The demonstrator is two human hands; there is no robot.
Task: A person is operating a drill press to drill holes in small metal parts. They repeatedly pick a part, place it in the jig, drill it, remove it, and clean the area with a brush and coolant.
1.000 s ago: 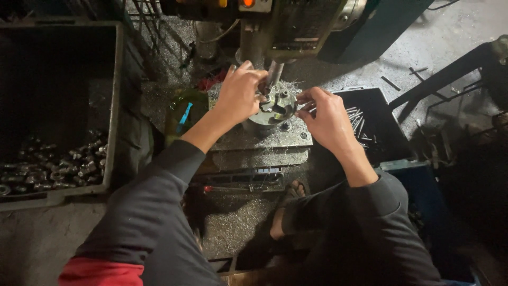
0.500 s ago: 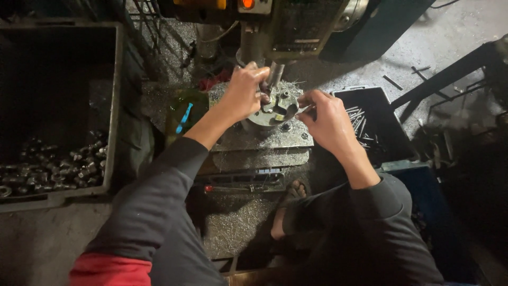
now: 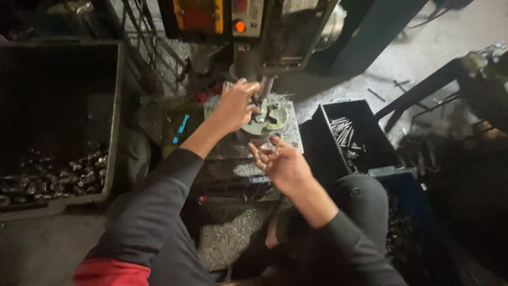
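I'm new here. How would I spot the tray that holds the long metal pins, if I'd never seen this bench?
Start at the drill press with the orange lamp, then look right of its work plate. There sits a black open tray on the floor, beside the right hand. Unlike the big grey bin of stubby parts on the left, it holds thin silver rods.

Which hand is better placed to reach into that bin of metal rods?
Probably the right hand: it hovers open beside the black bin of metal rods, while the left hand rests on the round fixture.
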